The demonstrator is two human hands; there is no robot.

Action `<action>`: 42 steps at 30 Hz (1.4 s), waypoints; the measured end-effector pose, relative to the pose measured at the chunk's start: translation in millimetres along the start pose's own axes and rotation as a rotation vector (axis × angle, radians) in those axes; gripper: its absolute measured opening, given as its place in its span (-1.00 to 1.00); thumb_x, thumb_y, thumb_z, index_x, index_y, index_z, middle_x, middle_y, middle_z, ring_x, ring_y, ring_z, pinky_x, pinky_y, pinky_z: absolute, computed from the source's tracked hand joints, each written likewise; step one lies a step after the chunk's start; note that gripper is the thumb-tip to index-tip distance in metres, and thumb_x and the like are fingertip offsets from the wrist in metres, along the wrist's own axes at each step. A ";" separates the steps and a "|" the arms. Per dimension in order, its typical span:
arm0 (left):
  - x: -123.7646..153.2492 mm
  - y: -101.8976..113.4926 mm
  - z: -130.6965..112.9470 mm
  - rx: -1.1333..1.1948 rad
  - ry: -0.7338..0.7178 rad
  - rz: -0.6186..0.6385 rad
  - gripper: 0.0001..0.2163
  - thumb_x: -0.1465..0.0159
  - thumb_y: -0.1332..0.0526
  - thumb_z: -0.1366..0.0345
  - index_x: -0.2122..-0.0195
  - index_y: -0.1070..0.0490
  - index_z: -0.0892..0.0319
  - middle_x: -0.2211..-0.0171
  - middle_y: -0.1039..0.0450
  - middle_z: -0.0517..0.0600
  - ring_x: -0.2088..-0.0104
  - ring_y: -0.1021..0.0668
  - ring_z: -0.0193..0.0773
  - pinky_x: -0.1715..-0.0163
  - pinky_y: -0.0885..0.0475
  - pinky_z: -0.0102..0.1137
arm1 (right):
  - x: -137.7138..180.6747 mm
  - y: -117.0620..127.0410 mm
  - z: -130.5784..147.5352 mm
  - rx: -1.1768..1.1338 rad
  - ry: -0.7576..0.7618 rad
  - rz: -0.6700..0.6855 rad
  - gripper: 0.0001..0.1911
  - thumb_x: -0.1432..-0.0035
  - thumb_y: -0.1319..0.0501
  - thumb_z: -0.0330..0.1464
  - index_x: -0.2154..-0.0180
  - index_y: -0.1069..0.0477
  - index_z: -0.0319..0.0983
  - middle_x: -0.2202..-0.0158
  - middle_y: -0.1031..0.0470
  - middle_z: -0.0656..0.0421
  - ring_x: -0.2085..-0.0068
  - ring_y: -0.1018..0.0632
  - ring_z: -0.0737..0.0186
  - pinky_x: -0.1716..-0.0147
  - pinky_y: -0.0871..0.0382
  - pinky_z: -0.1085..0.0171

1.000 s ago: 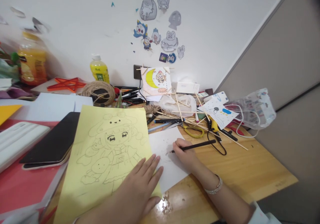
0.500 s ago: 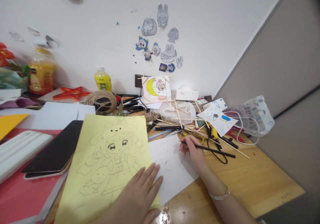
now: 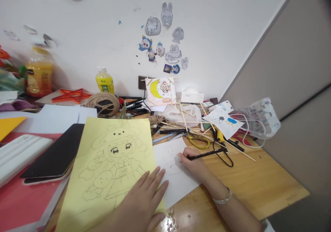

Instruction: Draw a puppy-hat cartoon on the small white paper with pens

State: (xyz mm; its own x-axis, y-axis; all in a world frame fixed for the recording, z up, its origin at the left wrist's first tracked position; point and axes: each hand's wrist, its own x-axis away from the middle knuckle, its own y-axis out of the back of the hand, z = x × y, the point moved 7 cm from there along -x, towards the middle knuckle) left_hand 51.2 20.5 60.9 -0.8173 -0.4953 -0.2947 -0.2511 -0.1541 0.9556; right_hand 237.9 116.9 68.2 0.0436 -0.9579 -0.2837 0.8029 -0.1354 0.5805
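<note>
My left hand (image 3: 143, 201) lies flat with fingers spread on the lower right corner of a yellow sheet (image 3: 103, 170) that bears a pencil drawing of a cartoon girl. My right hand (image 3: 193, 163) is closed round a black pen (image 3: 207, 153), its tip resting on a white sheet of paper (image 3: 173, 176) beside the yellow one. A bracelet (image 3: 222, 199) shows on my right wrist.
A black phone (image 3: 57, 154) and a white case (image 3: 20, 152) lie left on red card. Behind are twine (image 3: 102, 102), pens, wooden sticks (image 3: 191, 121), yellow scissors (image 3: 200, 142), a moon drawing (image 3: 160, 90), two yellow bottles (image 3: 103, 80) and a plastic bag (image 3: 261, 116). The desk edge runs lower right.
My right hand drew back from the far edge of the white sheet toward its middle with the pen. My left hand stayed flat on the yellow sheet.
</note>
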 end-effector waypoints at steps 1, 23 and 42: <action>0.1 -1.0 -0.1 0.001 -0.004 -0.005 -0.43 -0.27 -0.26 0.18 -0.27 -0.18 0.25 -0.30 -0.09 0.26 -0.26 -0.22 0.13 -0.14 -0.28 -0.04 | 0.2 -0.8 0.5 0.016 0.005 0.014 -0.63 -0.03 -0.12 -0.28 0.69 0.00 -0.16 0.71 -0.09 0.32 0.60 -0.18 0.36 0.60 -0.01 0.34; 3.1 -17.3 0.5 0.014 0.024 -0.064 -0.43 -0.27 -0.22 0.18 -0.26 -0.16 0.25 -0.32 -0.02 0.25 -0.31 -0.10 0.11 -0.18 -0.20 -0.01 | 1.3 -3.4 6.2 0.070 0.027 0.091 -0.65 -0.05 -0.06 -0.32 0.68 0.01 -0.16 0.70 -0.09 0.31 0.60 -0.18 0.34 0.58 0.00 0.30; 2.3 -17.7 0.8 0.022 0.021 -0.050 -0.43 -0.26 -0.23 0.19 -0.26 -0.16 0.24 -0.33 -0.01 0.23 -0.31 -0.11 0.13 -0.17 -0.20 0.01 | 2.4 -0.4 8.7 0.052 0.053 0.071 -0.66 -0.03 -0.08 -0.32 0.68 -0.01 -0.16 0.71 -0.10 0.31 0.60 -0.16 0.35 0.59 0.00 0.32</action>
State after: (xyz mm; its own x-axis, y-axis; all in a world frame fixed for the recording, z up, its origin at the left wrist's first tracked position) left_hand 53.3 22.8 43.2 -0.7922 -0.5053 -0.3421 -0.3032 -0.1606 0.9393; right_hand 232.6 112.5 74.0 0.1323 -0.9509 -0.2798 0.7650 -0.0815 0.6389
